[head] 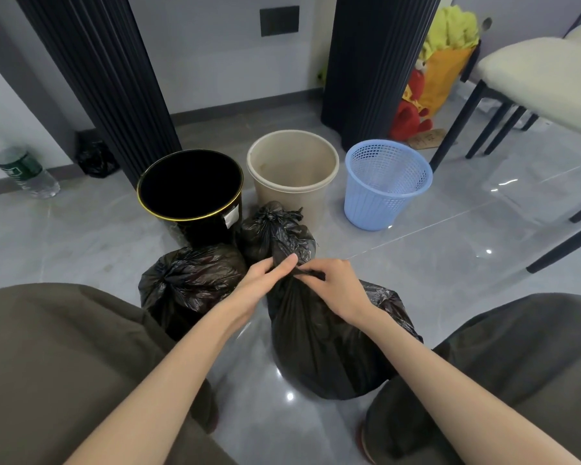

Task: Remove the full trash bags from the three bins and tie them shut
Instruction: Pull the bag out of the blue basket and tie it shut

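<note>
Three bins stand in a row on the floor: a black bin (190, 186) with a gold rim, a beige bin (292, 169) and a blue mesh bin (384, 182). All three look empty inside. In front of them sit three black trash bags. The left bag (188, 283) and the middle bag (275, 233) are knotted at the top. The nearest bag (329, 344) stands between my knees. My left hand (265, 280) pinches its gathered neck, and my right hand (336, 286) grips a twisted strip of the same neck.
Grey glossy tile floor all round. Two dark ribbed columns (376, 62) rise behind the bins. A plastic water bottle (26, 172) and a small black bag (96, 157) lie at the left wall. Chairs (534, 82) with black legs stand at the right, plush toys (430, 85) behind.
</note>
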`<state>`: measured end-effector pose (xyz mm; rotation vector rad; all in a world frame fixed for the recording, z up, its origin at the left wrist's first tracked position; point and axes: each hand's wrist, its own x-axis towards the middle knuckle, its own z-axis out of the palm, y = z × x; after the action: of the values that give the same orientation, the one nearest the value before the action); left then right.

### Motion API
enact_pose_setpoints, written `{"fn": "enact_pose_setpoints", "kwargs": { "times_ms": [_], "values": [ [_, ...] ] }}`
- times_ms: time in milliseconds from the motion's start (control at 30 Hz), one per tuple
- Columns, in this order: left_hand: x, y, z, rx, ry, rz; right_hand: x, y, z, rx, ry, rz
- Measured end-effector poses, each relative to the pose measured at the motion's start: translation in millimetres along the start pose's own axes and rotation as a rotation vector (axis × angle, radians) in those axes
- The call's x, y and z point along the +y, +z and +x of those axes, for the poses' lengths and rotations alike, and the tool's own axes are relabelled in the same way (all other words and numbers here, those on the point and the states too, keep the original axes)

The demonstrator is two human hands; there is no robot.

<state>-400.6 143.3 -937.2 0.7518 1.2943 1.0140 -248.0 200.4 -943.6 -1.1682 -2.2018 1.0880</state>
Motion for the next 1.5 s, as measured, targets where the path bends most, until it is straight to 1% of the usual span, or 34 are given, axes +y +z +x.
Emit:
{"fn": "enact_pose_setpoints", "kwargs": {
  "times_ms": [67,100,200,267,300,367,433,467,533,600,667,700,767,800,833,900,967,1033,1067,1133,1167,1233,1300,1333,1400,1500],
  "values": [
    [-3.6,-0.7,7.1,0.096,-0.023,-0.064,0.3,-0.1,0.1,-0.034,-0.014,0.001],
    [-6.1,-1.8,11.1,0.141,-0.048,-0.060,0.5,-0.2,0.0,-0.044,-0.022,-0.001],
    [-15.3,-2.3,19.3,0.185,-0.038,-0.024,0.5,-0.7,-0.9,-0.064,-0.039,-0.008],
    [-16.0,0.9,22.1,0.240,-0.012,-0.073,0.8,-0.8,-1.8,-0.098,-0.034,-0.042],
    [-14.6,3.5,23.8,0.257,-0.006,-0.141,2.4,-1.8,-2.1,-0.126,-0.019,-0.090],
    [-13.1,6.7,27.7,0.269,0.008,-0.328,9.7,-6.2,-2.6,-0.189,0.038,-0.279],
    [-8.1,7.6,29.8,0.314,0.025,-0.507,19.8,-13.5,-5.6,-0.229,0.130,-0.479],
    [-7.3,6.1,30.6,0.345,0.029,-0.551,24.2,-16.6,-8.4,-0.250,0.176,-0.541],
    [-9.6,3.1,34.2,0.393,0.026,-0.567,31.6,-19.5,-14.3,-0.320,0.251,-0.608],
    [-12.6,2.1,37.5,0.412,0.023,-0.540,37.3,-17.1,-18.7,-0.383,0.287,-0.626],
    [-13.1,1.5,40.2,0.433,0.036,-0.517,36.1,-12.7,-21.0,-0.389,0.254,-0.583],
    [-12.8,1.1,41.8,0.438,0.046,-0.499,33.0,-10.3,-21.5,-0.348,0.199,-0.532],
    [-9.9,2.0,42.7,0.432,0.058,-0.457,23.3,-6.1,-21.8,-0.193,0.062,-0.369],
    [-8.6,2.1,43.5,0.426,0.057,-0.445,18.0,-4.3,-21.4,-0.117,0.028,-0.265],
    [-7.4,2.7,43.7,0.415,0.050,-0.441,14.4,-2.4,-20.6,-0.076,0.035,-0.167],
    [-4.0,4.5,42.4,0.379,0.032,-0.473,13.0,2.7,-19.8,-0.111,0.107,-0.051],
    [-1.2,6.3,41.0,0.344,0.018,-0.574,18.2,10.3,-20.6,-0.217,0.208,-0.010],
    [0.4,8.2,37.9,0.297,-0.023,-0.647,25.1,21.6,-21.6,-0.286,0.238,-0.063],
    [1.6,9.7,36.5,0.266,-0.042,-0.665,27.6,29.2,-21.2,-0.289,0.214,-0.149],
    [3.8,14.5,34.1,0.217,-0.086,-0.678,33.8,46.8,-18.5,-0.251,0.165,-0.314],
    [4.7,17.3,33.2,0.200,-0.108,-0.682,36.3,54.7,-16.4,-0.230,0.171,-0.356],
    [7.4,22.2,32.3,0.163,-0.141,-0.686,40.1,66.6,-11.1,-0.200,0.249,-0.362],
    [10.7,24.2,32.0,0.134,-0.148,-0.687,43.0,71.3,-6.0,-0.196,0.329,-0.283],
    [12.6,22.7,31.9,0.128,-0.146,-0.701,44.8,70.9,-4.3,-0.190,0.339,-0.259],
    [17.0,14.0,33.4,0.135,-0.127,-0.750,45.7,65.1,-4.4,-0.202,0.332,-0.260],
    [18.6,-4.1,38.3,0.167,-0.095,-0.797,49.6,54.8,-7.2,-0.263,0.265,-0.294]
  ]
}}
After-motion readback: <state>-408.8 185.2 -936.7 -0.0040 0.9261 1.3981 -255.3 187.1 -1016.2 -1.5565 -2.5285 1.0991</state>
